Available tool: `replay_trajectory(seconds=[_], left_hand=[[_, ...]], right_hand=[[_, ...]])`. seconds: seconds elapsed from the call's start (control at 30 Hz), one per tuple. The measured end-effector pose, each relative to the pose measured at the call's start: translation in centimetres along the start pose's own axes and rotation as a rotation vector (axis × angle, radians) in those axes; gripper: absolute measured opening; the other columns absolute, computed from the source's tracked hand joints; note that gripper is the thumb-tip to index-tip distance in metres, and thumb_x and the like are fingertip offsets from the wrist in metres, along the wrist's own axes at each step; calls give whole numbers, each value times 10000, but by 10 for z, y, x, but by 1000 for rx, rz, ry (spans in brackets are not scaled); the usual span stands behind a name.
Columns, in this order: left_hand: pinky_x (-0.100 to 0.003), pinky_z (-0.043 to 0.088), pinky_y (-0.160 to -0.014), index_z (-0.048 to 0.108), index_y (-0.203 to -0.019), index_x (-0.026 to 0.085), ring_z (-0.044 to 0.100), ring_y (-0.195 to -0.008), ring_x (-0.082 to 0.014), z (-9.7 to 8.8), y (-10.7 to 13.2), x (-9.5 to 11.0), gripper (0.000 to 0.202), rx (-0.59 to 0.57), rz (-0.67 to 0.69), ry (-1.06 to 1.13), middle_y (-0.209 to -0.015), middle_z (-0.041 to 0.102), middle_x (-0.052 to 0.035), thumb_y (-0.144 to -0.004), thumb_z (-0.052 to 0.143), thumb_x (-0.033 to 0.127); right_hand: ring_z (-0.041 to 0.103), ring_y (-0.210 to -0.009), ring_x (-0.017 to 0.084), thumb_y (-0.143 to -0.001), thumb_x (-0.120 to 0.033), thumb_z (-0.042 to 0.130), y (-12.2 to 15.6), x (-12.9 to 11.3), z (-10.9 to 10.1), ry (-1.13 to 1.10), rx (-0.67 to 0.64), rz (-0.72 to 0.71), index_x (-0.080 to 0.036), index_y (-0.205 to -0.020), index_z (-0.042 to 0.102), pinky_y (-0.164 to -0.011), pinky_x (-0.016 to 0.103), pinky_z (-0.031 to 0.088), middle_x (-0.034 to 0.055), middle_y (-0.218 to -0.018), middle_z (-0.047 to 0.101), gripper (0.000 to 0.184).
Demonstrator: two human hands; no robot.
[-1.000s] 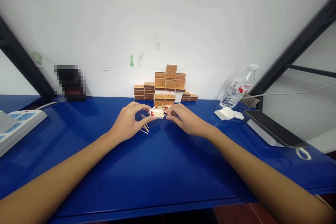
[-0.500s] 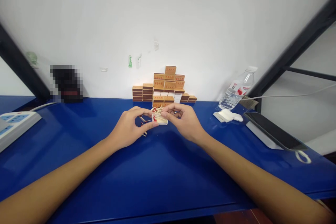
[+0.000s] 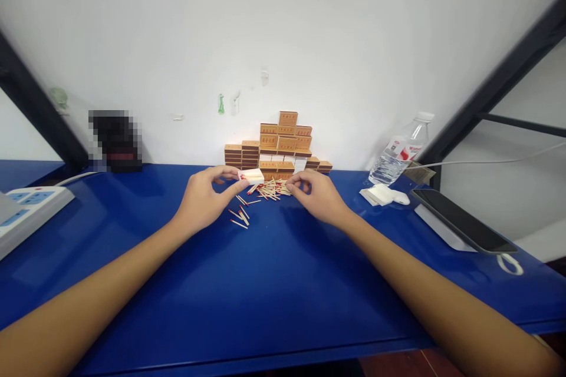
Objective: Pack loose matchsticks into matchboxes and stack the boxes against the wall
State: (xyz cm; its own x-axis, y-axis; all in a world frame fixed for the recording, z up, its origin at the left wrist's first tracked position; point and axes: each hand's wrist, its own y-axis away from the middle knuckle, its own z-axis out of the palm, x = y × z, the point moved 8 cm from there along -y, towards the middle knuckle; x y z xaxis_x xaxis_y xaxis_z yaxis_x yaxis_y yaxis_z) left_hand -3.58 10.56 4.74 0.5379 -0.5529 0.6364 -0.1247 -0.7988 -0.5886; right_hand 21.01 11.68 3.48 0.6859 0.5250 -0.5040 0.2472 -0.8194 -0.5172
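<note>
My left hand (image 3: 206, 194) grips a small white matchbox tray (image 3: 253, 175) between thumb and fingers, tilted above the blue table. Some red-tipped matches show inside it. To its right, a heap of loose matches (image 3: 273, 188) lies in front of the stacked matchboxes. My right hand (image 3: 315, 193) is at the right edge of this heap, thumb and forefinger closed in a pinch at the match ends. Whether a match is between those fingertips is hidden. Several stray matches (image 3: 241, 216) lie nearer to me, below the tray.
Brown matchboxes (image 3: 286, 142) are stacked in a stepped pile against the white wall. At right stand a water bottle (image 3: 400, 150), a white earphone case (image 3: 381, 194) and a propped phone (image 3: 462, 221). A power strip (image 3: 35, 212) sits at left, near a blurred dark object (image 3: 117, 141).
My left hand has moved the tray left and up, away from the right hand. The right hand has left the tray for the heap's edge, and the heap is now in plain view.
</note>
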Motion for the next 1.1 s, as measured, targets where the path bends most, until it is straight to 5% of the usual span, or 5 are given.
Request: replay_trajectory(seconds=[0.3,0.53,0.77,0.87,1.1], left_hand=[[-387,574,-881,776,-1002,218,752,-940,-243,-19,-9,-12,251,117,-14,-106,-1020,810,-49,-883,771,440],[-371,552,-875,779,-999,222,747,-939,-225,-22,-10,-12,206,145,23,-123,-1008,809,-31,-879,789,389],[-377,538,-867,778,-986,227,734,-932,-226,-20,-9,-8,190,137,49,-113,-1001,808,-29,-886,787,388],[-377,538,-875,774,-966,218,732,-915,-221,-20,-9,-7,186,135,55,-107,-995,807,-30,-887,786,385],[-373,537,-880,765,-997,207,731,-932,-221,-20,-9,-8,203,141,75,-114,-988,805,-35,-881,792,371]], right_hand=[[624,-984,204,-964,-204,671,6,-63,59,57,-278,-220,-195,-1056,703,-909,350,476,74,-1053,681,98],[640,-1026,225,-989,-213,657,-11,-56,81,298,-479,-113,-159,-903,711,-893,307,447,111,-1057,707,115],[690,-859,224,-1055,-242,505,-22,-56,75,345,-463,73,-142,-899,710,-707,293,424,144,-979,768,275],[702,-809,219,-1003,-237,605,-25,-58,83,339,-510,115,-148,-838,710,-668,283,418,131,-909,781,215],[719,-937,192,-1015,-270,619,-31,-66,99,341,-442,108,-178,-1045,707,-714,258,441,93,-1073,789,131]])
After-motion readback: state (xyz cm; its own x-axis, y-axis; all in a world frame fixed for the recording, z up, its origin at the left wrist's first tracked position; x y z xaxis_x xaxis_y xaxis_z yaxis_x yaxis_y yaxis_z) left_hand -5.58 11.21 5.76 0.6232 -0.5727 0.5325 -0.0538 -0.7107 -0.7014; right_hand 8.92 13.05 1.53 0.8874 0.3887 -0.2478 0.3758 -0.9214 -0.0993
